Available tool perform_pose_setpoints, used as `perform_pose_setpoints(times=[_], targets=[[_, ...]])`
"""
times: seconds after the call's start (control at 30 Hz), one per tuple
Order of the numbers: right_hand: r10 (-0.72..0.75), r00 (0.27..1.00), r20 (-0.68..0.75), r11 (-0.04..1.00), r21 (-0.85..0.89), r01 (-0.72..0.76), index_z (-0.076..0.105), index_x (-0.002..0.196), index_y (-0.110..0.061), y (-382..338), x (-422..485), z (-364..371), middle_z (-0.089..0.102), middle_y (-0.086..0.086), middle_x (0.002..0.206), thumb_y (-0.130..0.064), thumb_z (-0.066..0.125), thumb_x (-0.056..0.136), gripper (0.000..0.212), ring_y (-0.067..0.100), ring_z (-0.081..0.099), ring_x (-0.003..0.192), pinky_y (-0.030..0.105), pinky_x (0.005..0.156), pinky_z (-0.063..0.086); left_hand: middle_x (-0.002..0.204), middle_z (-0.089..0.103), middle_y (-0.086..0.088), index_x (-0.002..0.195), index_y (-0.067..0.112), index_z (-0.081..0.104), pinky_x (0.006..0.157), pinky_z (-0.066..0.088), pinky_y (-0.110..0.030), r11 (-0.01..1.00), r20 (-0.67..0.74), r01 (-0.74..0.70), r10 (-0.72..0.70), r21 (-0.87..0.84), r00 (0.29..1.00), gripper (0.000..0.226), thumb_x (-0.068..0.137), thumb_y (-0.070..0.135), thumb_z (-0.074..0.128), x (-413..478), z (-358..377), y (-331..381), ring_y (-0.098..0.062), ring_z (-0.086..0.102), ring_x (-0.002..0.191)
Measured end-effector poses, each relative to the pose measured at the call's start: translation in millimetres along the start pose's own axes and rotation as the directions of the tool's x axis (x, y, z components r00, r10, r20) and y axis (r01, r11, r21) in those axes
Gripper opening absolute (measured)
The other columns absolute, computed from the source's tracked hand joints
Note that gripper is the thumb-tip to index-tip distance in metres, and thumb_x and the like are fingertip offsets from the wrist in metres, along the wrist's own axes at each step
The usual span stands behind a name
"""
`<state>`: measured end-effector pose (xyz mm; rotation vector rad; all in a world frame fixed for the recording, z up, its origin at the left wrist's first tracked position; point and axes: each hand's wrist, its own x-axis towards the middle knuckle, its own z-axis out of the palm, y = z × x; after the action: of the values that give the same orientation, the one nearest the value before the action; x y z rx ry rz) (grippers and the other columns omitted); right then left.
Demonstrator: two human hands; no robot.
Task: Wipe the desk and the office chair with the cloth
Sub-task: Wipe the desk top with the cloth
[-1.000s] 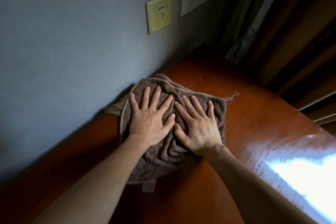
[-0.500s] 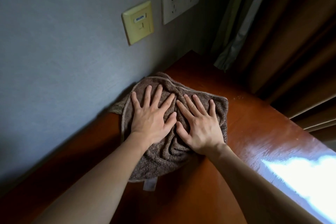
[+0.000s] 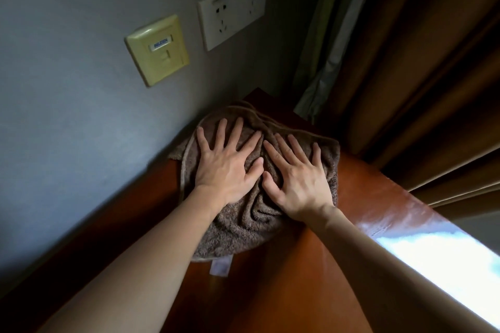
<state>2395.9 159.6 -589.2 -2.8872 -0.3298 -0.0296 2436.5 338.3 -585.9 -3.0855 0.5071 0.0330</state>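
A brown terry cloth (image 3: 243,227) lies crumpled on the reddish wooden desk (image 3: 297,292), pushed up against the grey wall near the desk's far corner. My left hand (image 3: 224,167) presses flat on the cloth's left half with its fingers spread. My right hand (image 3: 297,184) presses flat beside it on the right half, fingers apart as well. The two thumbs almost touch. A white label (image 3: 220,267) sticks out from the cloth's near edge. No office chair is in view.
The grey wall (image 3: 67,116) runs along the desk's left side, with a yellow faceplate (image 3: 157,50) and a white double socket (image 3: 232,8). Brown curtains (image 3: 405,62) hang past the far right edge. Bright window glare (image 3: 446,265) reflects off the desk at right.
Both hands have slid the cloth along the wall toward the desk's far corner by the curtains. The hands stay flat on it, side by side.
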Motion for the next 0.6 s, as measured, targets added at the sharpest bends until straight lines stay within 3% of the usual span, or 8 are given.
perform_pose_setpoints(times=[0.37, 0.6], targets=[[0.082, 0.995, -0.057, 0.997, 0.004, -0.082, 0.030, 0.156, -0.035, 44, 37, -3, 0.026, -0.005, 0.165, -0.063, 0.026, 0.094, 0.069, 0.020, 0.013, 0.154, 0.060, 0.121, 0.008, 0.168, 0.004, -0.005, 0.156, 0.044, 0.012, 0.114, -0.002, -0.073, 0.999, 0.004, -0.036, 0.036, -0.024, 0.999, 0.077, 0.084, 0.066, -0.002, 66, 2, 22, -0.037, -0.001, 0.153], [0.115, 0.985, -0.125, 0.993, 0.003, -0.116, 0.039, 0.153, -0.031, 60, 59, -3, 0.036, -0.002, 0.161, -0.058, 0.029, 0.094, 0.066, 0.020, 0.031, 0.148, 0.046, 0.116, 0.026, 0.169, 0.003, -0.004, 0.157, 0.045, 0.010, 0.114, -0.004, -0.072, 0.998, 0.004, -0.053, 0.053, -0.031, 0.999, 0.078, 0.082, 0.067, -0.002, 100, 5, 29, -0.036, 0.000, 0.153]])
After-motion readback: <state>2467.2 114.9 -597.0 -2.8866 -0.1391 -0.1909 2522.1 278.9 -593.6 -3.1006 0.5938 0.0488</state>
